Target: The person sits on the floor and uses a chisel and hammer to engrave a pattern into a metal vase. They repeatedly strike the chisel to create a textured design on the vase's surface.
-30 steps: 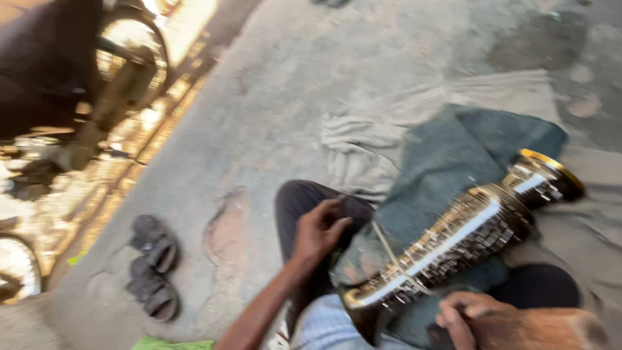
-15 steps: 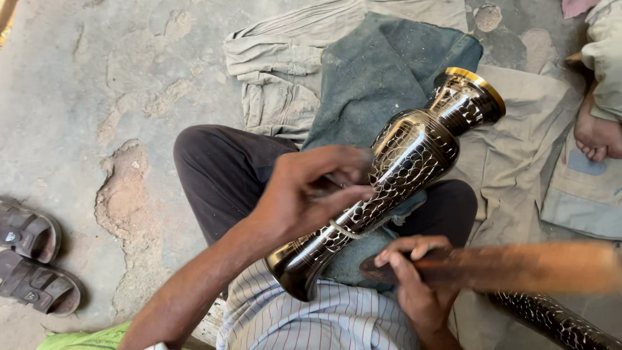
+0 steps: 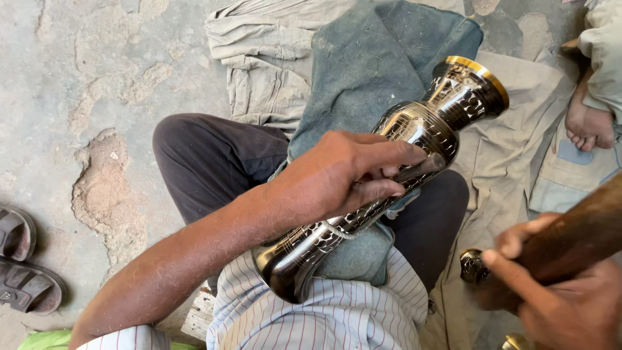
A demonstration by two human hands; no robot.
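Since before, our right hand (image 3: 557, 291) swings its wooden stick (image 3: 576, 236) rightward, gripping tight; our left hand (image 3: 343, 175) pinches the engraved vase (image 3: 414, 129).

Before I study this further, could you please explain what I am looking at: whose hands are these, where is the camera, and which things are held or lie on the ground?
The camera sits on a person's head and looks down, so both hands belong to that seated person. The left hand closes its grip around the middle of a dark, patterned metal vase with a gold rim, which lies tilted across the lap on a blue-grey cloth. The right hand, blurred at the lower right, holds a brown wooden handle; its working end is not clearly visible. Beige cloths lie spread on the cracked concrete ground. Dark sandals lie at the left edge. At the upper right edge is another person's bare foot.
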